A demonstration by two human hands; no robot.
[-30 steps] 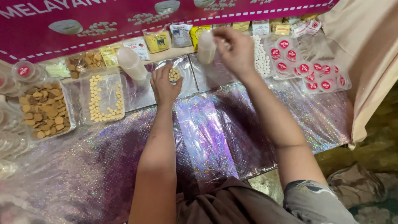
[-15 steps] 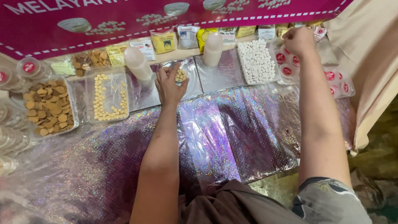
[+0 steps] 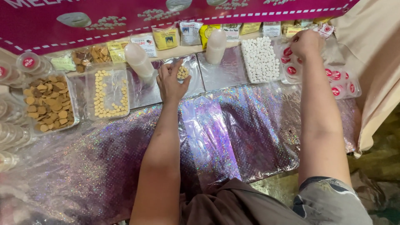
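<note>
— What have you got?
— My left hand point(image 3: 171, 83) is cupped round a small tub of cookies point(image 3: 182, 72) on the foil sheet point(image 3: 227, 73): light, thin-walled, so I grip its sides.
— And the other?
— My right hand point(image 3: 306, 43) is pinching at the red-lidded cups point(image 3: 335, 77); whether it holds one I can't tell.

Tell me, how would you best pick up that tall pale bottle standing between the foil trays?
Probably around the middle of the pale bottle, coming from the near side. It stands upright with a rounded top and straight smooth sides, so fingers can wrap its body. The near side is open foil; packets crowd behind it and the tray of white sweets sits close beside it.
</note>
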